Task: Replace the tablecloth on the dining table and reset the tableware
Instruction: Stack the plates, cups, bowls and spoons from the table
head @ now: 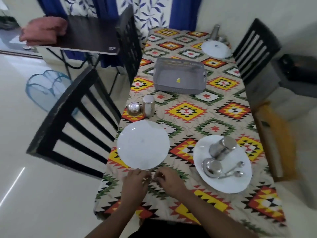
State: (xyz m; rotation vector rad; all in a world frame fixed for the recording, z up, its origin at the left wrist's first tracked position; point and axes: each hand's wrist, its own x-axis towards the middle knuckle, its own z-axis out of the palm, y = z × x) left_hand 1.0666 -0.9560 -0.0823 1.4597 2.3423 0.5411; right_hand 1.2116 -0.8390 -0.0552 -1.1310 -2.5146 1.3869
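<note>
Plate (pixel 143 145) just beyond both hands (pixel 151 179), nr table edge.

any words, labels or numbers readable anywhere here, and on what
No text can be read.
Yellow sticker inside the grey basket: too small and blurred to read.
Small mark at the corner of the dark side table: too blurred to read.
</note>
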